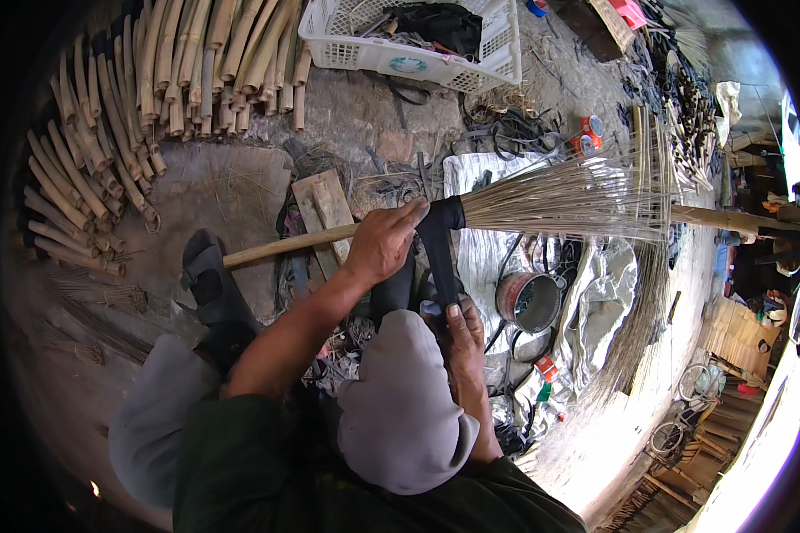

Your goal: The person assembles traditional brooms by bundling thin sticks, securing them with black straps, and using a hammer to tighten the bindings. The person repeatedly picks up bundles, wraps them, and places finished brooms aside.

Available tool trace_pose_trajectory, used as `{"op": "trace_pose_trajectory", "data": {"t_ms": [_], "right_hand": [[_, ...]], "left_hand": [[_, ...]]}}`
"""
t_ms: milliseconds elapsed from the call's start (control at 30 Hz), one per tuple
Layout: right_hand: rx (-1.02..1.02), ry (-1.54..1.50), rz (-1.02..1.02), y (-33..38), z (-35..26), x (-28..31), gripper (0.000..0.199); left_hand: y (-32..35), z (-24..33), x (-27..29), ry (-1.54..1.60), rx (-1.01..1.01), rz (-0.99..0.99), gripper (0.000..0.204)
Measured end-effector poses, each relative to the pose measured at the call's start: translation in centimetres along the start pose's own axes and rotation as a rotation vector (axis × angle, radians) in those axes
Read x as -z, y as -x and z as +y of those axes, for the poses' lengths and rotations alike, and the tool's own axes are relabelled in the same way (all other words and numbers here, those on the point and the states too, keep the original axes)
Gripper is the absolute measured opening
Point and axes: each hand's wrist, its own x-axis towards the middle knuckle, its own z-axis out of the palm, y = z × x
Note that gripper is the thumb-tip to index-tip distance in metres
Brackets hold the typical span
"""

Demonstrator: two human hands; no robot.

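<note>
Both hands around broom binding

Dirt floor, stacked bamboo poles, white basket, daylight right

Broom-making workshop, open-air, rough ground | cut bamboo handles stacked far left | white plastic crate of tools far centre | loose broom bristles heaped right | black binding strips scattered mid-floor | more stick bundles right
</note>
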Motion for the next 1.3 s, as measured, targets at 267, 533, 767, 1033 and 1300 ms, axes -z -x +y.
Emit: {"op": "trace_pose_trajectory", "data": {"t_ms": [267,533,767,1033,1300], "right_hand": [[-0.053,0.064,-0.130,-0.2,-1.7,-1.7,0.029],[-0.121,0.187,-0.054,0.4,0.6,0.3,0.035],[-0.007,0.395,-0.073,1.3,-0.1,-0.2,0.037],[-0.033,0.357,-0.119,1.7,-0.1,-0.8,0.034],[0.007,0.558,-0.168,1.8,-1.1,-1.0,0.037]], "left_hand": [[-6.1,-0.5,1.9,-0.016,0.493,-0.712,0.057],[-0.5,-0.1,1.0,0.050,-0.027,-0.006,0.057],[-5.8,-0.1,2.4,-0.071,0.555,-0.715,0.068],[0.5,-1.0,0.6,0.157,0.033,-0.005,0.049],[-5.3,0.2,3.1,-0.139,0.495,-0.657,0.064]]}}
